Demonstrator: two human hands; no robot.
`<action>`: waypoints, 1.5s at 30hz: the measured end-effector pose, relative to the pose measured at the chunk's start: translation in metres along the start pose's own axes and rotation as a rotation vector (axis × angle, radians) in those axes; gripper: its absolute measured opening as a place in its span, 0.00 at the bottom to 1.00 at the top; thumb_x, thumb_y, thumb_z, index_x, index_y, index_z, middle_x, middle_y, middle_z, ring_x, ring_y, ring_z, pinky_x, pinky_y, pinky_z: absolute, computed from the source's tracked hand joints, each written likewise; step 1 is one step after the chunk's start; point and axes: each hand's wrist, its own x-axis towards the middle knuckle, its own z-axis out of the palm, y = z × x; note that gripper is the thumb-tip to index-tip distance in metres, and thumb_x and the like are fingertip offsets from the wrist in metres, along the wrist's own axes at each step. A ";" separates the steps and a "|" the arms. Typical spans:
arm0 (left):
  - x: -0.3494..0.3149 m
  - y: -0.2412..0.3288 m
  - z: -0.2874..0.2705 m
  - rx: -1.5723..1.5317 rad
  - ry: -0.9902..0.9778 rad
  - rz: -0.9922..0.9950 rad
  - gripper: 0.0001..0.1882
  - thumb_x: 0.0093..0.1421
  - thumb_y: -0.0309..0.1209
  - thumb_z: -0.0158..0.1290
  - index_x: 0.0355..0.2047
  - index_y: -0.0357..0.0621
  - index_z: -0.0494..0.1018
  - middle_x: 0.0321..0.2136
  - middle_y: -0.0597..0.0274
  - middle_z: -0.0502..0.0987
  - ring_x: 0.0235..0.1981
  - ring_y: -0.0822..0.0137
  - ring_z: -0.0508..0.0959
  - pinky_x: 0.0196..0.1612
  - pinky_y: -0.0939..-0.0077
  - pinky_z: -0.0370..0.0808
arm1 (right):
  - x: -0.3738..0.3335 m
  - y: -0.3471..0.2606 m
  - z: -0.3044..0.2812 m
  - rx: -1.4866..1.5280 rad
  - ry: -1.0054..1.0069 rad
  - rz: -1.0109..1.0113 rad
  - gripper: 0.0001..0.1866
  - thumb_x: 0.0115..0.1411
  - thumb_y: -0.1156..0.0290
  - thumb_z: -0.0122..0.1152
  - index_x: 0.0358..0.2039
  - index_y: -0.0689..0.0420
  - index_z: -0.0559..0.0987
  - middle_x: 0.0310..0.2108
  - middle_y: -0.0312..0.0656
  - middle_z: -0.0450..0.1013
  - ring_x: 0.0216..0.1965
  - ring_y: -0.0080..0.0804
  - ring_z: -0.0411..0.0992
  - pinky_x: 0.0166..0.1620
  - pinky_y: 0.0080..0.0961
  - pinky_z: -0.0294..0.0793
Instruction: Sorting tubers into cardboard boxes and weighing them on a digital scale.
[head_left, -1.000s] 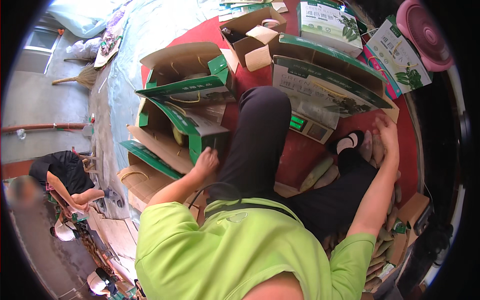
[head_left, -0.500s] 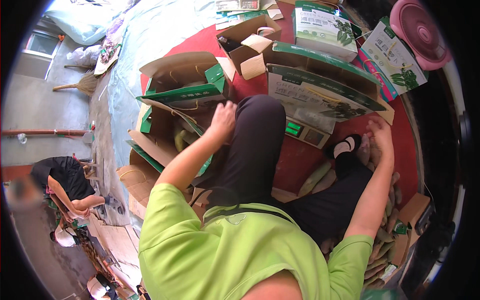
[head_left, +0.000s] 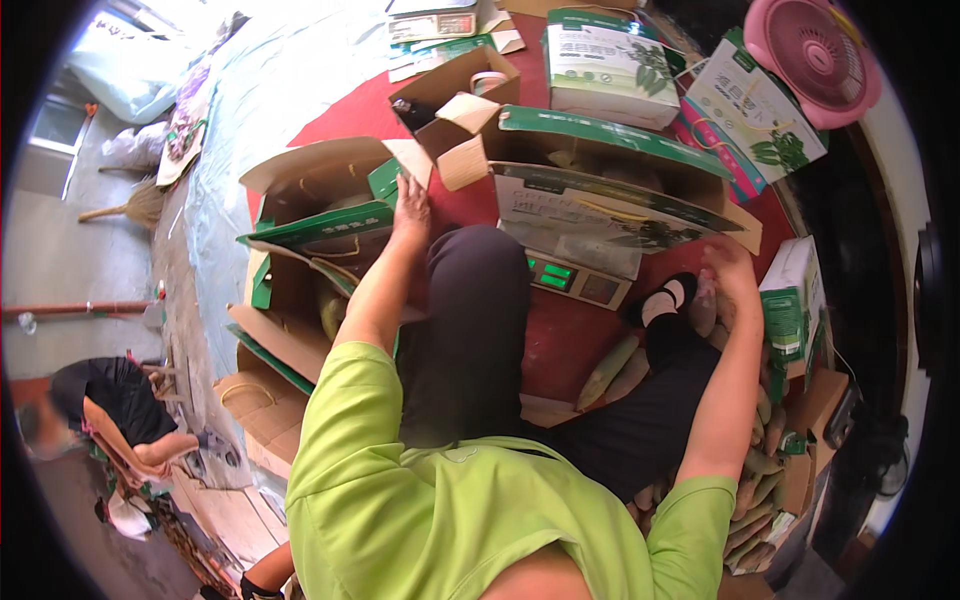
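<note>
Plainly, red floor [head_left: 462,212] opens between left hand [head_left: 411,207] and wide carton [head_left: 560,200].

Before me, the long, open white-and-green cardboard box [head_left: 520,205] bore pale grey lettering and larger characters across its front. White characters ran along the green cardboard flap [head_left: 345,226] of the brown-lined cardboard box [head_left: 300,193] at my left. Dark print marked the closed white-and-green carton [head_left: 605,70] and the tilted white-and-green carton [head_left: 735,105]. On the flat, pale electronic scale [head_left: 600,290], the glowing green display [head_left: 550,273] showed digits too small to read.
</note>
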 end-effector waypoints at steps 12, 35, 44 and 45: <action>-0.071 0.014 0.048 -0.336 0.215 0.179 0.14 0.57 0.38 0.46 0.40 0.52 0.78 0.39 0.67 0.74 0.49 0.65 0.66 0.55 0.37 0.56 | 0.003 -0.002 0.009 -0.128 0.049 0.006 0.15 0.55 0.73 0.58 0.43 0.62 0.75 0.34 0.43 0.75 0.21 0.25 0.71 0.25 0.22 0.72; -0.105 -0.074 -0.195 -1.435 0.796 -0.110 0.24 0.49 0.26 0.59 0.48 0.45 0.71 0.48 0.55 0.71 0.50 0.53 0.70 0.52 0.63 0.67 | 0.018 0.010 -0.029 -0.135 0.558 -0.051 0.21 0.56 0.69 0.56 0.51 0.57 0.71 0.43 0.51 0.73 0.43 0.40 0.73 0.46 0.35 0.69; -0.078 -0.053 -0.264 -0.999 0.704 0.237 0.13 0.50 0.30 0.56 0.38 0.49 0.76 0.32 0.62 0.72 0.43 0.59 0.72 0.47 0.63 0.66 | 0.002 -0.051 -0.013 -0.363 0.821 -0.573 0.25 0.50 0.70 0.63 0.52 0.52 0.72 0.48 0.43 0.69 0.48 0.41 0.66 0.52 0.36 0.65; -0.074 -0.049 -0.264 -0.921 0.662 0.281 0.09 0.50 0.29 0.54 0.34 0.49 0.77 0.30 0.62 0.71 0.42 0.60 0.72 0.45 0.64 0.67 | 0.003 -0.053 -0.011 -0.451 0.796 -0.603 0.28 0.48 0.70 0.65 0.52 0.51 0.72 0.49 0.43 0.69 0.50 0.42 0.65 0.53 0.37 0.64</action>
